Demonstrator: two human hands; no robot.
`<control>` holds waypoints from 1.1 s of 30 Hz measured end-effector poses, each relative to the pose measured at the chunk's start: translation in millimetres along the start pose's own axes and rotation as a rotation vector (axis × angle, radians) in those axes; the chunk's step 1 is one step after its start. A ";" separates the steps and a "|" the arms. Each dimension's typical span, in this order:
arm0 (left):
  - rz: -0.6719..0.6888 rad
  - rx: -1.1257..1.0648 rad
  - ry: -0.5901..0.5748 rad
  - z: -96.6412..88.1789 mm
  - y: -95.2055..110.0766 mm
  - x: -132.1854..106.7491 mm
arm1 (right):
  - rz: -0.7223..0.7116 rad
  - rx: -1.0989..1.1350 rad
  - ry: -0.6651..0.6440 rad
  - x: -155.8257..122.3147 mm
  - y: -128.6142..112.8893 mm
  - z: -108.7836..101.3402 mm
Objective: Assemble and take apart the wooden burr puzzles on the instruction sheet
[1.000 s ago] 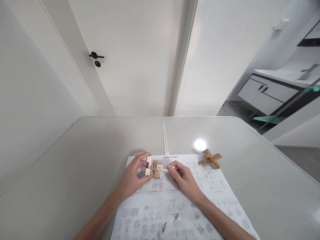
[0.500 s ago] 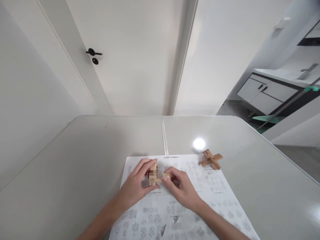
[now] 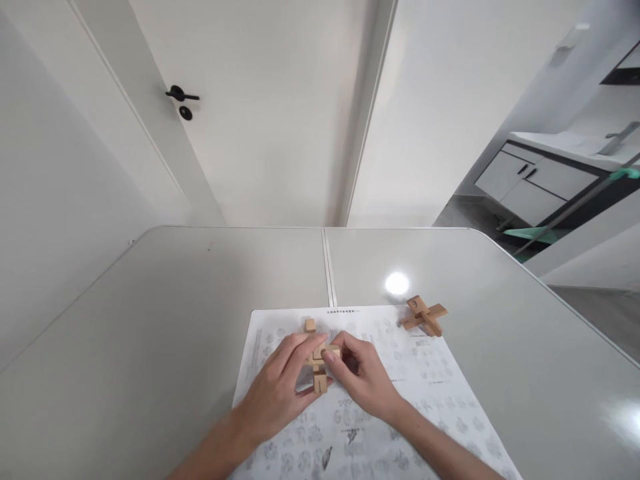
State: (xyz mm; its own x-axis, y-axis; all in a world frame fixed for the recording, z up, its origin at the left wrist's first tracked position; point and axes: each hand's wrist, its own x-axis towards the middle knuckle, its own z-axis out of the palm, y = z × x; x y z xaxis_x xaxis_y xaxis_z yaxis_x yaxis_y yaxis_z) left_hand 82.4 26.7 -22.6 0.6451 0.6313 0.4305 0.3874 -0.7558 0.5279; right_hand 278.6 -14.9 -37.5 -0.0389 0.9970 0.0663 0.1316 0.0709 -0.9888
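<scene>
A light wooden interlocking puzzle (image 3: 320,382) is between my hands, above the printed sheet. My left hand (image 3: 287,373) closes around it from the left, fingers over the top and thumb low. One block end (image 3: 310,325) sticks out beyond these fingers; another, with a dark line on it, shows beside the thumb. Thumb and fingers of my right hand (image 3: 365,373) pinch a wooden puzzle piece (image 3: 333,351) on the right side, which meets the rest of the puzzle. How the pieces lock together is partly hidden by the fingers.
A white sheet (image 3: 280,460) with printed diagrams lies under my hands. At its far right corner rests a darker, cross-shaped wooden puzzle (image 3: 424,316). The pale table (image 3: 150,333) has a seam down its middle. Beyond its far edge stands a door with a black handle (image 3: 183,95).
My left hand has shifted right and turned the puzzle, closing the gap to the piece in my right hand. Block ends now stick out above and below the left fingers.
</scene>
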 end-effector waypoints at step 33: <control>-0.252 -0.288 0.018 -3.0 -0.2 11.8 | 0.094 0.325 -0.116 8.2 -0.5 -7.4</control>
State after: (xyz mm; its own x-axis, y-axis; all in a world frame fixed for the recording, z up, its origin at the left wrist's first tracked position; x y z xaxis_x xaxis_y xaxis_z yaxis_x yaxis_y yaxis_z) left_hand 88.0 34.8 -15.4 0.5402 0.7963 0.2724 0.3301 -0.4982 0.8018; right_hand 285.6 -6.5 -35.5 -0.1561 0.9874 -0.0239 -0.1811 -0.0524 -0.9821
